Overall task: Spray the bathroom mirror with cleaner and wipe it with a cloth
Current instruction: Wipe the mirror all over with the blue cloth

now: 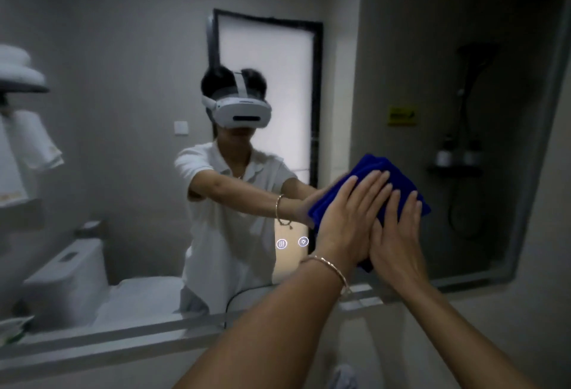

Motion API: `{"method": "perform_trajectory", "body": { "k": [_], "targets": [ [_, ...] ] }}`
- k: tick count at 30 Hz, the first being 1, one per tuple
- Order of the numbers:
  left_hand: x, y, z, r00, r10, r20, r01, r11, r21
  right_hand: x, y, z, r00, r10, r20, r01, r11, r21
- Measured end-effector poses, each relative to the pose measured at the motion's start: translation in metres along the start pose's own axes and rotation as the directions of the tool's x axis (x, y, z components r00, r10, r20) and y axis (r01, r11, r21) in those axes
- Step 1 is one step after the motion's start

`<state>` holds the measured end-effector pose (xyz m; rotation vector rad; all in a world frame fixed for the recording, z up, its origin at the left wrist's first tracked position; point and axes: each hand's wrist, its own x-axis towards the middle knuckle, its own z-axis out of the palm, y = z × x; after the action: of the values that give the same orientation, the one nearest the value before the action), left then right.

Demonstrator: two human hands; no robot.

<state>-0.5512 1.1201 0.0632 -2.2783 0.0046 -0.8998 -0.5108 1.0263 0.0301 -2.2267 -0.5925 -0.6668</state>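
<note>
While both hands, left hand (346, 221) and right hand (398, 234), press a blue cloth (367, 169) flat-palmed to the mirror (123, 79), wiping appears underway, with untouched glass likely next.

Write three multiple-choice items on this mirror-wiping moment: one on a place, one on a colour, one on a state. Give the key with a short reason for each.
1. Where on the mirror is the cloth pressed?
A. Top left corner
B. Right part, in the lower half
C. Centre, over the headset's reflection

2. What colour is the cloth?
A. White
B. Yellow
C. Deep blue

3. How do the hands meet the cloth?
A. Both lie flat on it, fingers extended
B. One hand pinches a corner, the other hangs free
C. Neither touches it

Key:
1 B: the cloth sits right of the reflected person, above the mirror's bottom edge.
2 C: its folds show a strong blue.
3 A: the left hand and the right hand rest side by side with open palms on the cloth, the left wrist bearing a bracelet.
</note>
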Motion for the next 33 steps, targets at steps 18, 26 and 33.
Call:
{"method": "perform_trajectory", "body": {
  "k": [18,26,33],
  "targets": [
    [-0.173,-0.302,-0.045,0.880,-0.459,-0.125,0.475,0.862,0.178,-0.011,-0.337,0.031,0.804,-0.594,0.026,0.593,0.798,-0.110],
    [-0.268,-0.342,-0.027,0.804,-0.591,-0.066,0.594,0.803,0.044,-0.062,-0.418,0.081,0.722,-0.683,0.114,0.692,0.705,-0.156],
    [-0.268,-0.340,-0.030,0.783,-0.618,0.071,0.618,0.786,0.018,-0.074,-0.421,0.073,0.770,-0.632,0.083,0.636,0.752,-0.173]
  ]
}}
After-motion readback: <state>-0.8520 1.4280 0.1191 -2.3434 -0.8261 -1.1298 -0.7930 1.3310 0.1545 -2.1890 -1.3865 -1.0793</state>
